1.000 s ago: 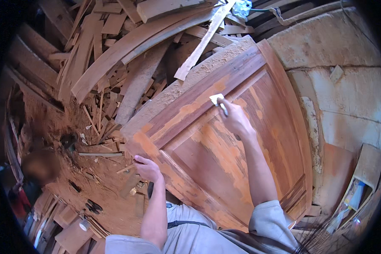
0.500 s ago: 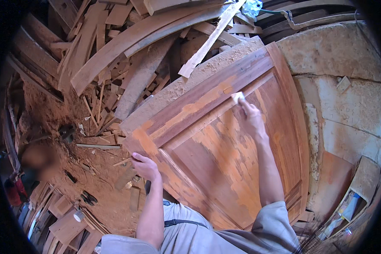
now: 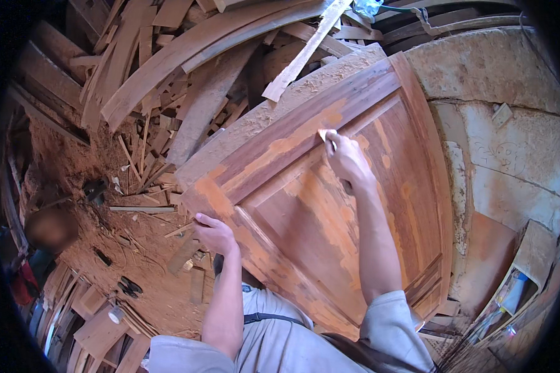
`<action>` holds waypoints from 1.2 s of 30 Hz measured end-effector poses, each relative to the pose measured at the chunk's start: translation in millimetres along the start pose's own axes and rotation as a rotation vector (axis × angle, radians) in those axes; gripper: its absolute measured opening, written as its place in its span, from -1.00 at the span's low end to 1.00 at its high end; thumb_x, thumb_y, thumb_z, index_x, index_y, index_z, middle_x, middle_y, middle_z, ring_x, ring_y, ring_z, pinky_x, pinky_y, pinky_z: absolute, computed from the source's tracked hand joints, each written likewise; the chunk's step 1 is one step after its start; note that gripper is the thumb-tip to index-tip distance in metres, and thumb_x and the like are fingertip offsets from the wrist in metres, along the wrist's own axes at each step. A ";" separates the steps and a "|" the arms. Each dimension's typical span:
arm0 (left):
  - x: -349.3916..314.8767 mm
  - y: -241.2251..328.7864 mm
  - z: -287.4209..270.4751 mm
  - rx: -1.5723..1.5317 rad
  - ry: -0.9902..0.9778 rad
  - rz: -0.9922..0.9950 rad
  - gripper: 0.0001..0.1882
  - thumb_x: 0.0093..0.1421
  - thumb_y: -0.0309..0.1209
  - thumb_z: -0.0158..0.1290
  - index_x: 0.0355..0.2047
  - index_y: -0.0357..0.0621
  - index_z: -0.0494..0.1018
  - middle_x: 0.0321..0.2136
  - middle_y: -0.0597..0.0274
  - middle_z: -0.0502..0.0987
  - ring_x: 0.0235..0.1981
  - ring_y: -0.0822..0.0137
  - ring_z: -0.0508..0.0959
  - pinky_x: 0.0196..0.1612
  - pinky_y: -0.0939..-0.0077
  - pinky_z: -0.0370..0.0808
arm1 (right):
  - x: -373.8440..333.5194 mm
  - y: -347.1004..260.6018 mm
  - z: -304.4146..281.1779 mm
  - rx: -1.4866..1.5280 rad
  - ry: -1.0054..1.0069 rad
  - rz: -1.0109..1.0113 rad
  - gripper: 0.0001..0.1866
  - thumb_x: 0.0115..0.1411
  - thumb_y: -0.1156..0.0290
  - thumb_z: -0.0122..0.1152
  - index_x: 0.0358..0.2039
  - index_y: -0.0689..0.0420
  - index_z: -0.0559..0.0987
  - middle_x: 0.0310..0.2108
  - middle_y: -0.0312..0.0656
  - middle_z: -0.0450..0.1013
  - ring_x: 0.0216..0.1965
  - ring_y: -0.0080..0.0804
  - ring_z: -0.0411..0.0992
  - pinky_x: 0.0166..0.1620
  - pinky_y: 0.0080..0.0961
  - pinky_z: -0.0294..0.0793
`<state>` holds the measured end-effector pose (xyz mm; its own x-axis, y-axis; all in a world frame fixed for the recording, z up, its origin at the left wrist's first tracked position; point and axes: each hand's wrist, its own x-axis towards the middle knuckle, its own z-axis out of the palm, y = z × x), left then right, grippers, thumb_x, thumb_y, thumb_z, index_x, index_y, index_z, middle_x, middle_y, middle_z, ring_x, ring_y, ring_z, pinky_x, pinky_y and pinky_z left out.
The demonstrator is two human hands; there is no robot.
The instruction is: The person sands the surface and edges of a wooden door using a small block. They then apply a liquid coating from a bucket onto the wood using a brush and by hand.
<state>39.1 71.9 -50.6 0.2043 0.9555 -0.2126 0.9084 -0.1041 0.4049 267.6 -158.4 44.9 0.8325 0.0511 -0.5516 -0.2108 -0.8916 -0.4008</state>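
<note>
The reddish-brown wooden door panel, four-sided, with a raised middle field (image 3: 280, 227), lies in the centre of the view, below the person's face. Orange-tan smooth patches, which look like filler paste (image 3: 292, 142), cover parts of its frame and of its middle field.

The right hand (image 3: 347, 160) is near one o'clock of the panel's centre; its fingers are closed on a small pale flat scraper (image 3: 323, 135), whose edge is at the inner border of the upper frame piece. Compared with half a second ago, the scraper has moved toward nine o'clock along this border. For the work, I judge it means that the same strip is being passed over again.

The left hand (image 3: 215, 236) is at the panel's corner near nine o'clock, its thumb close to the edge; whether it grips there, I cannot tell.

Beyond the panel, at eleven o'clock, there is a board covered with sawdust (image 3: 292, 107), then a heap of brown scrap wood (image 3: 162, 140). A pale, cracked slab (image 3: 485, 68) is at two o'clock, and a reddish dusty floor (image 3: 162, 304) at eight o'clock.
</note>
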 end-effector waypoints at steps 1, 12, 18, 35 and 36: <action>0.9 1.8 -0.8 -0.005 0.005 -0.005 -0.31 0.45 0.00 -0.36 0.00 -0.52 0.42 -0.17 -0.43 0.54 -0.16 -0.35 0.54 -0.13 -0.14 0.46 | -5.5 1.3 -2.2 0.019 -0.039 0.024 -0.64 0.34 0.27 -0.01 0.07 0.10 0.51 -0.21 0.26 0.53 -0.13 0.21 0.51 -0.05 -0.03 0.48; -1.4 4.6 0.9 -0.057 0.009 -0.011 -0.33 0.44 0.01 -0.34 -0.01 -0.45 0.44 -0.17 -0.38 0.56 -0.12 -0.30 0.54 -0.12 -0.12 0.45 | 41.1 65.6 37.6 -0.004 0.466 -0.380 -0.60 0.38 0.32 0.04 0.22 0.02 0.41 -0.23 0.14 0.52 -0.16 0.15 0.51 -0.11 -0.07 0.49; -2.6 11.8 -4.7 -0.027 -0.056 -0.050 -0.33 0.44 0.02 -0.35 -0.02 -0.43 0.44 -0.15 -0.36 0.55 -0.13 -0.31 0.53 -0.12 -0.11 0.44 | 14.2 84.2 42.6 -0.045 0.486 -0.275 -0.57 0.36 0.30 0.06 0.22 0.08 0.41 -0.29 0.19 0.52 -0.23 0.19 0.53 -0.17 -0.04 0.50; -7.3 11.1 -4.0 -0.055 -0.089 -0.042 -0.31 0.45 0.03 -0.35 0.00 -0.50 0.41 -0.11 -0.40 0.53 -0.09 -0.30 0.52 -0.08 -0.07 0.45 | 47.2 10.0 17.4 -0.146 0.196 -0.005 -0.68 0.36 0.29 -0.14 -0.06 0.23 0.47 -0.18 0.33 0.51 -0.10 0.29 0.49 -0.02 0.08 0.46; -4.8 12.1 -4.6 -0.041 -0.104 -0.043 -0.30 0.45 0.03 -0.35 0.01 -0.50 0.41 -0.11 -0.40 0.52 -0.08 -0.30 0.52 -0.07 -0.06 0.45 | 34.6 -6.0 12.0 -0.127 0.108 0.095 -0.61 0.40 0.23 -0.16 0.11 0.10 0.47 -0.12 0.21 0.53 -0.19 0.10 0.57 -0.08 -0.06 0.55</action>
<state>47.4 67.4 -40.7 0.2036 0.9250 -0.3208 0.9022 -0.0499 0.4284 291.5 -145.9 19.4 0.8639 -0.0783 -0.4976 -0.2300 -0.9401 -0.2514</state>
